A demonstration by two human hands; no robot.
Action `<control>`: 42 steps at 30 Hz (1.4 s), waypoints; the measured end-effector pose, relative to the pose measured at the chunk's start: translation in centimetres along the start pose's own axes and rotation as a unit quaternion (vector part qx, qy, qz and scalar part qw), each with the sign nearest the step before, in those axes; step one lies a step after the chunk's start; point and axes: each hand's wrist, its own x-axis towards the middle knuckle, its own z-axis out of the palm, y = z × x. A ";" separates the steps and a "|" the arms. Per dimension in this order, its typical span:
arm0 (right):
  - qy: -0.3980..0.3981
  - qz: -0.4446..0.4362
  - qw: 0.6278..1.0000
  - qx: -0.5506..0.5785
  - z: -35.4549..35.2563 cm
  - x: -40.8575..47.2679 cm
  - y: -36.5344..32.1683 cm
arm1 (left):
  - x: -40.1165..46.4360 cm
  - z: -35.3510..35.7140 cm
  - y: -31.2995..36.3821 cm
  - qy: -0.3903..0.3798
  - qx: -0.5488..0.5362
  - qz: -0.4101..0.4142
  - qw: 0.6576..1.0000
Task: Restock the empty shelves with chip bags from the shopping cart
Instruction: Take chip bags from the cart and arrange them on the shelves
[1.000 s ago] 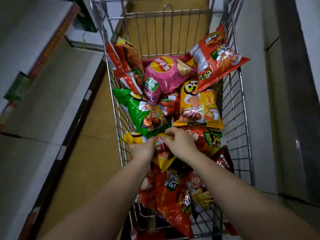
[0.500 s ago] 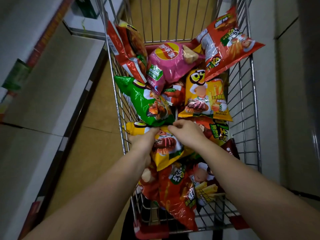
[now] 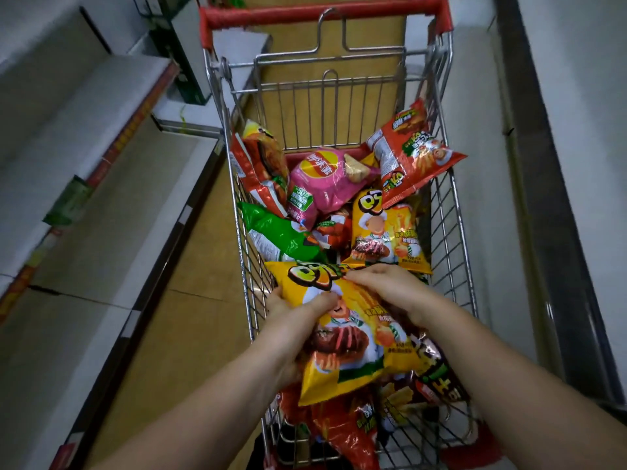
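Head view: since a second ago, the yellow chip bag [image 3: 353, 330] has come up off the pile, now held above the cart's near end, showing its whole front. The left hand [image 3: 298, 310] grips its left edge, thumb on the front; the right hand [image 3: 390, 290] grasps its upper right. The shopping cart [image 3: 451, 212] holds a pink bag [image 3: 322, 181], a green bag [image 3: 281, 235], another yellow bag [image 3: 386, 232] and red bags. The shelves [image 3: 101, 205] lie left.

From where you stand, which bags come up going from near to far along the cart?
Red bag → yellow bag gripped by left hand and right hand → green bag → pink bag.
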 end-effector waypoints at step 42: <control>0.168 0.034 0.983 0.068 -5.8 8.3 -0.5 | 7.9 5.2 11.5 0.043 0.248 0.158 0.955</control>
